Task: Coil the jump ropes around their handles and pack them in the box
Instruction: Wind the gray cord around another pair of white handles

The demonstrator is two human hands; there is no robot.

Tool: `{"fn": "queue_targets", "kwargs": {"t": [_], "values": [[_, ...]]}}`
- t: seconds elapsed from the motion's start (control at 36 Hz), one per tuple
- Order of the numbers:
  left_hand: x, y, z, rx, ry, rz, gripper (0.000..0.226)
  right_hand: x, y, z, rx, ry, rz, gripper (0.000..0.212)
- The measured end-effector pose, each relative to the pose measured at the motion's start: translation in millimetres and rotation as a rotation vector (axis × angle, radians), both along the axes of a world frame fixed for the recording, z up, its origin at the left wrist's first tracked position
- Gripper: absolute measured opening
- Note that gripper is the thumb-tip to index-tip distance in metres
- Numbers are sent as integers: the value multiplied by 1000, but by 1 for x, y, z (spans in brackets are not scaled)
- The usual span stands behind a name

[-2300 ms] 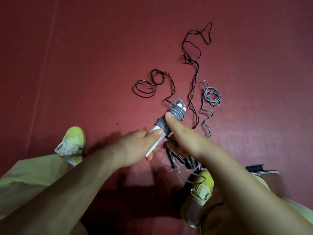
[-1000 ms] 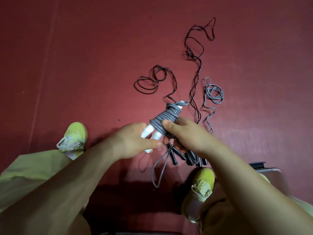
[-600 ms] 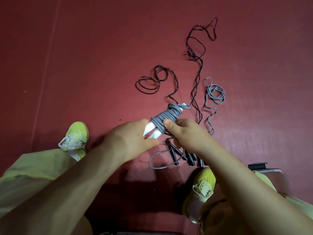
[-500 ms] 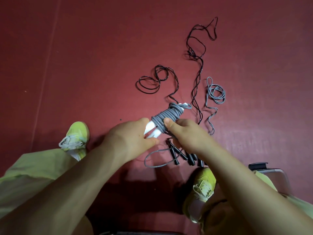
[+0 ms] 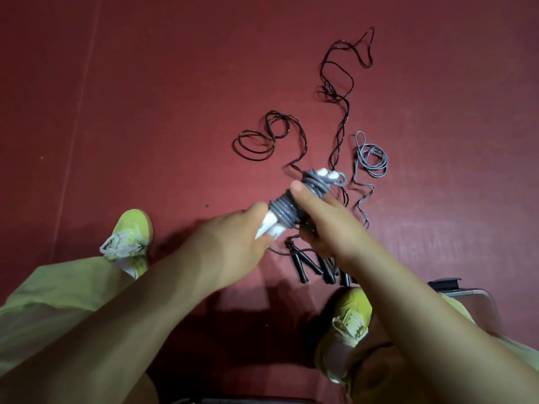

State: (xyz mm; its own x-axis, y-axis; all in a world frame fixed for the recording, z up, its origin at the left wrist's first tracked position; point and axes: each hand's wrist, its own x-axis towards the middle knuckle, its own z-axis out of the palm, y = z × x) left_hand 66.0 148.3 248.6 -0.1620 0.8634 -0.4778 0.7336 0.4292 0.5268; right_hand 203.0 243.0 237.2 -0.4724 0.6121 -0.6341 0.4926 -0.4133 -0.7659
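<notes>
Head view. Grey jump rope (image 5: 287, 212), smooth glossy cord, coiled in tight ridged turns around paired white handles (image 5: 269, 225), held above red floor (image 5: 145, 97). Handles plastic-looking, tapered at near end, blunt white tips poking out at far end beside a small grey loop. Left hand (image 5: 233, 243) gripping near handle ends, fingers curled around them. Right hand (image 5: 323, 220) wrapped around coiled middle, thumb pressed flat on top of turns, remaining fingers tucked under, hidden. Loose black rope (image 5: 338, 91), thin and kinked, sprawled in loops across floor; second loose grey rope (image 5: 372, 161) in a small flat coil to its right. Black handles (image 5: 306, 266) on floor below hands, partly covered by right wrist; count unclear. Box (image 5: 478, 295) at right: pale rounded rim, dark latch, mostly blocked by forearm. Yellow-green sneakers (image 5: 131, 237), matching trousers, cut off at frame edge.
</notes>
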Motion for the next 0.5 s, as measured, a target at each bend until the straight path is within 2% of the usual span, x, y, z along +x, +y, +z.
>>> {"fn": "queue_targets", "kwargs": {"t": [0.08, 0.17, 0.25, 0.33, 0.36, 0.44, 0.5], "values": [[6, -5, 0, 138, 184, -65, 25, 0, -4, -2, 22, -63, 33, 45], [5, -4, 1, 120, 130, -59, 24, 0, -3, 1, 19, -26, -16, 40], [3, 1, 6, -15, -226, 60, 21, -1, 0, 7, 18, 54, -62, 36], [5, 4, 13, -162, -829, 371, 28, -3, -2, 14, 34, 122, -47, 34], [4, 3, 15, -223, -965, 439, 32, -4, -3, 16, 17, 160, -46, 35], [2, 3, 15, -263, -1161, 491, 35, -4, -2, 21, -50, 267, -39, 36], [2, 4, 14, -229, -1131, 509, 43, -4, 0, 21, -65, 244, 16, 39]]}}
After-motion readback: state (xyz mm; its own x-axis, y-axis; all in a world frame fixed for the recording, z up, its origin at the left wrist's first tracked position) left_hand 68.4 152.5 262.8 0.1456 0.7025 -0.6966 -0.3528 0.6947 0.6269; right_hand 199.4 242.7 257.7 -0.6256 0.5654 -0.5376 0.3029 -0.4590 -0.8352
